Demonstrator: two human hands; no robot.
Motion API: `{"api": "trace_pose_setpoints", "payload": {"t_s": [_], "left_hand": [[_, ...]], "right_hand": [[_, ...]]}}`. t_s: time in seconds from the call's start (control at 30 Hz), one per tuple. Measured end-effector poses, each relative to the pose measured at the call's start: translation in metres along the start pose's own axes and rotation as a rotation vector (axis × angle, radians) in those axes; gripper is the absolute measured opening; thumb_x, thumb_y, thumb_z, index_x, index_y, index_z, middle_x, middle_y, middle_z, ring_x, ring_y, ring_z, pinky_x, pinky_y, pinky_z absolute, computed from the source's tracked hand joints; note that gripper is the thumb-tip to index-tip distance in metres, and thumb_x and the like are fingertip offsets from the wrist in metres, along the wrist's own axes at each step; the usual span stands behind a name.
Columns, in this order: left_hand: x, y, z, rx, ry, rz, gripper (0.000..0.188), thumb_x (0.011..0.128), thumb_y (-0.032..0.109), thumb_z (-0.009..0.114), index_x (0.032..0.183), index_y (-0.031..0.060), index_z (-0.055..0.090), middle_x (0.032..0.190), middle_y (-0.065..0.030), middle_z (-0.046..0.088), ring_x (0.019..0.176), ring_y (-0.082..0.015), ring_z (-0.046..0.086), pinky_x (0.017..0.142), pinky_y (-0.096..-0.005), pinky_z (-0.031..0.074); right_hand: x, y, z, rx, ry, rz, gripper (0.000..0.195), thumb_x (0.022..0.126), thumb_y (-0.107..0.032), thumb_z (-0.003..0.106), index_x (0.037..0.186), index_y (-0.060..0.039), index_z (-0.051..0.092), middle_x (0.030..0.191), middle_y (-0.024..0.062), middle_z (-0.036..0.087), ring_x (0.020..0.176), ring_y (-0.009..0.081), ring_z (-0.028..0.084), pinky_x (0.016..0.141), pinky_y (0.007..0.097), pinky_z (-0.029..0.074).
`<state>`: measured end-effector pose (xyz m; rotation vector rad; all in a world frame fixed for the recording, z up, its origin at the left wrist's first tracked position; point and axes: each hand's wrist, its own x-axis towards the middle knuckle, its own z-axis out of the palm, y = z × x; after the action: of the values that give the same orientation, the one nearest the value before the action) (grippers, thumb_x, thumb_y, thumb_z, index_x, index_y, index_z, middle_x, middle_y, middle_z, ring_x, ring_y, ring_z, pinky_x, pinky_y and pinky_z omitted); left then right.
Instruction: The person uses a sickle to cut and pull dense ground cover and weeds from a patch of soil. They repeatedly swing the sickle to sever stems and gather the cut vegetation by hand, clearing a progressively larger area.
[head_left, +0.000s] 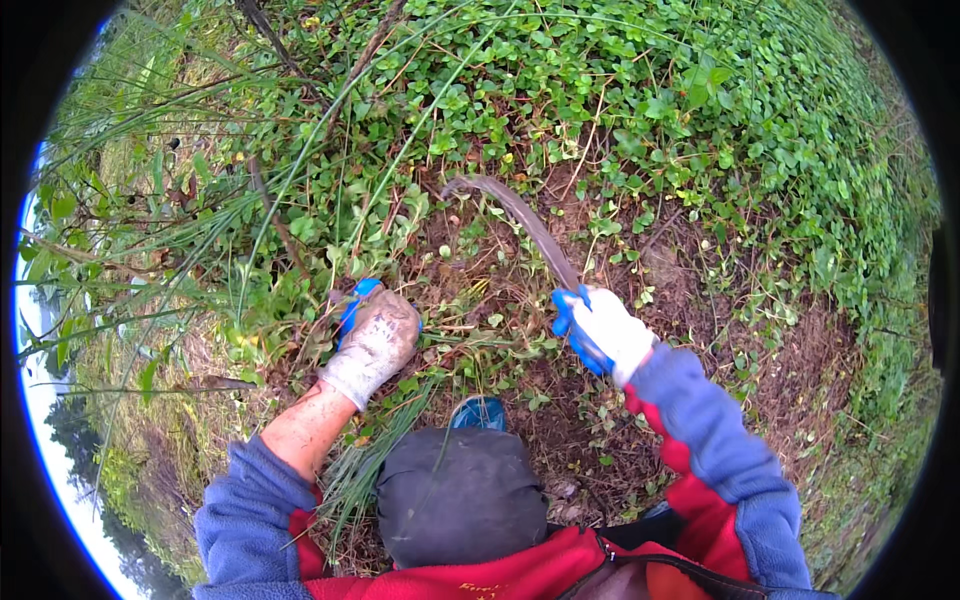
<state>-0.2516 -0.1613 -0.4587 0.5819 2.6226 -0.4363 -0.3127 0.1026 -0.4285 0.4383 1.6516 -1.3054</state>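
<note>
My right hand (604, 330), in a white glove with a blue coated palm, is closed around the handle end of a sickle. The curved, dull metal blade of the sickle (532, 225) reaches up and to the left over partly bared soil, its tip near the leafy ground cover (570, 90). My left hand (377, 334), in a muddy glove of the same kind, is closed on a bunch of green stems and leaves (311, 330) to the left of the blade. Its fingertips are mostly hidden. The two hands are well apart.
Long grass blades and woody stems (281, 225) arch across the left side. Below my hands are my dark-covered knee (461, 495) and the blue toe of a shoe (478, 413). Brown soil with cut-looking plant litter (802, 367) lies at right.
</note>
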Motion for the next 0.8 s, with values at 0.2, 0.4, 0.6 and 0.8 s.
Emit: {"api": "trace_pose_setpoints", "payload": {"t_s": [0.2, 0.4, 0.6, 0.8], "left_hand": [[-0.095, 0.026, 0.029, -0.176, 0.048, -0.015, 0.010, 0.059, 0.013, 0.051, 0.063, 0.0046, 0.052, 0.062, -0.0103, 0.049, 0.064, -0.0243, 0.050, 0.062, -0.0337, 0.040], [-0.120, 0.027, 0.050, -0.421, -0.098, -0.300, 0.028, 0.056, 0.020, 0.065, 0.074, 0.0023, 0.054, 0.071, -0.0142, 0.054, 0.076, -0.0274, 0.051, 0.067, -0.0370, 0.041], [-0.157, 0.010, 0.115, -0.805, 0.013, -0.827, 0.046, 0.060, 0.036, 0.070, 0.081, -0.0016, 0.053, 0.073, -0.0182, 0.055, 0.073, -0.0337, 0.054, 0.066, -0.0372, 0.044], [-0.102, -0.024, -0.012, -0.784, -0.069, -0.587, 0.060, 0.057, 0.029, 0.075, 0.103, 0.0015, 0.048, 0.094, -0.0188, 0.054, 0.088, -0.0316, 0.054, 0.076, -0.0370, 0.043]], "right_hand": [[-0.044, 0.108, -0.037, -0.819, 0.040, -0.083, 0.031, 0.081, -0.032, 0.042, 0.089, -0.0034, 0.054, 0.065, 0.0158, 0.056, 0.063, 0.0302, 0.056, 0.056, 0.0370, 0.044], [-0.077, 0.073, -0.055, -0.195, 0.129, 0.239, 0.011, 0.083, -0.017, 0.044, 0.080, -0.0092, 0.052, 0.052, 0.0005, 0.044, 0.042, 0.0100, 0.042, 0.036, 0.0275, 0.033], [-0.043, 0.100, -0.096, -0.344, 0.068, 0.009, 0.016, 0.083, -0.028, 0.046, 0.078, -0.0134, 0.050, 0.062, 0.0006, 0.050, 0.035, 0.0095, 0.036, 0.029, 0.0258, 0.026], [-0.023, 0.085, -0.071, -0.294, 0.007, -0.039, 0.013, 0.084, -0.023, 0.043, 0.077, -0.0148, 0.050, 0.058, -0.0009, 0.046, 0.033, 0.0087, 0.034, 0.028, 0.0255, 0.024]]}}
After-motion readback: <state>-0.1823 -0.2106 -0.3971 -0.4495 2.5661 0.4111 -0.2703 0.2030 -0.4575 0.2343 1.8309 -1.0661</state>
